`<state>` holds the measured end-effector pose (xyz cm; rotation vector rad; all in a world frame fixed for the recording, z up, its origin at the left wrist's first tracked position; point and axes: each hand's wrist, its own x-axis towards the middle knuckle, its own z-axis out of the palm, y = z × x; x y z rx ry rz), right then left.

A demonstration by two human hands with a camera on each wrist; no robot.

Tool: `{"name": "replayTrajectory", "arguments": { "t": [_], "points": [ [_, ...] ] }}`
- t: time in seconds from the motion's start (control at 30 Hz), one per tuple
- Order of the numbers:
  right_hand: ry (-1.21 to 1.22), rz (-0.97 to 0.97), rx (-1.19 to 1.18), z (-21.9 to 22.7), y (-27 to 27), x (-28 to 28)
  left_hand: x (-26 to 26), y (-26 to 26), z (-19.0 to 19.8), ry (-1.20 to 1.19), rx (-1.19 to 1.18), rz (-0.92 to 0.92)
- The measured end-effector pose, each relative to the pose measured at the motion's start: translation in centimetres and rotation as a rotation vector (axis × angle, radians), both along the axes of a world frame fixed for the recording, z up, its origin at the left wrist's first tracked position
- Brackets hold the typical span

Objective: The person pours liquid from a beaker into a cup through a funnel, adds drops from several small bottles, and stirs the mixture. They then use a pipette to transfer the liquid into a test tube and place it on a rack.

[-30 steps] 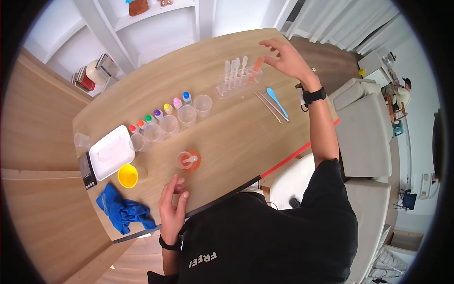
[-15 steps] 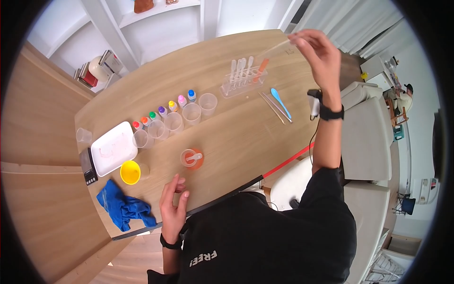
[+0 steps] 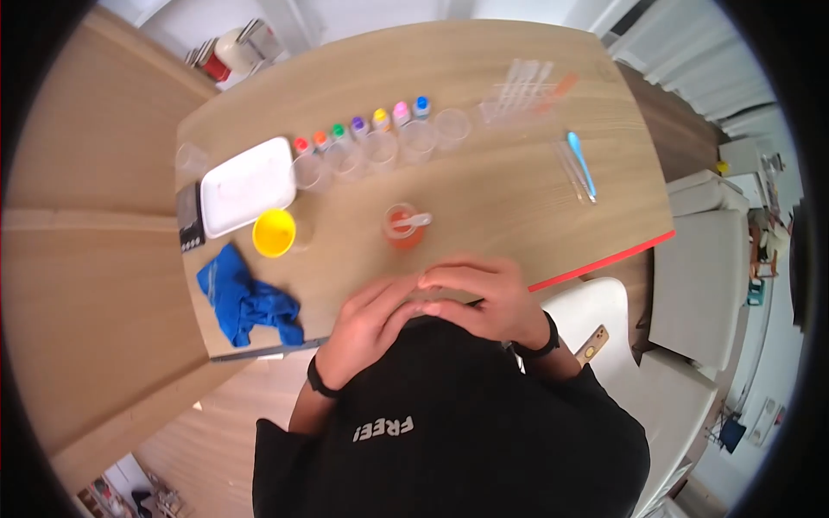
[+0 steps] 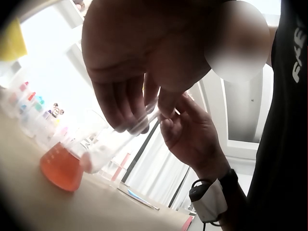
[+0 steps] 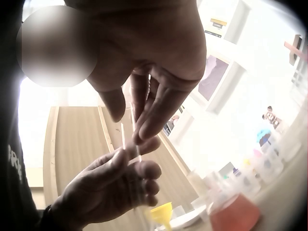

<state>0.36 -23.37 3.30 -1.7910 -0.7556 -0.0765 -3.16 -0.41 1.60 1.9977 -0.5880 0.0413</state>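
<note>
In front of the torso my left hand point(image 3: 371, 324) and right hand point(image 3: 484, 298) come together near the table's front edge. Between them is a slender clear tube point(image 4: 122, 143), seen in both wrist views and partly blurred. The left thumb and fingers curl round its lower part, while the right fingers pinch near its upper end. Just beyond the hands stands a conical flask point(image 4: 62, 168) of orange liquid, with a pale, spoon-like piece point(image 3: 414, 221) across its mouth.
A row of colour bottles point(image 3: 380, 116) stands behind several clear cups point(image 3: 380, 151). At left are a white tray point(image 3: 250, 186), black scale point(image 3: 190, 216), yellow cup point(image 3: 275, 233) and blue cloth point(image 3: 246, 298). Far right: a tube rack point(image 3: 509, 112) and blue spoon point(image 3: 580, 164).
My right hand has left the rack at the far right, bringing the clear tube to the left hand at the front edge. The head view has shifted.
</note>
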Motion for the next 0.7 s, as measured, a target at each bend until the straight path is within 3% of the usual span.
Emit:
{"name": "replayTrajectory", "arguments": {
  "t": [0.1, 0.17, 0.23, 0.3, 0.47, 0.7],
  "points": [
    [0.104, -0.076, 0.066, 0.2, -0.4, -0.4, -0.3, 0.0, 0.5, 0.107, -0.024, 0.0],
    [-0.001, -0.136, 0.094, -1.2, -1.3, 0.4, -0.7, 0.5, -0.8, 0.088, -0.034, 0.057],
    [0.137, -0.417, 0.095, -1.7, -1.5, 1.3, -0.7, 0.7, -1.5, 0.06, -0.049, 0.109],
    [0.201, -0.371, 0.061, -1.9, -0.6, 2.7, -0.4, 1.1, -1.7, 0.078, -0.047, 0.24],
    [0.295, -0.225, -0.018, -3.6, 1.4, 4.9, 0.0, 1.6, -1.2, 0.114, 0.002, 0.328],
    [0.121, -0.255, -0.034, -4.2, 2.4, 5.5, 0.1, 2.4, -2.4, 0.119, -0.002, 0.365]
  ]
}}
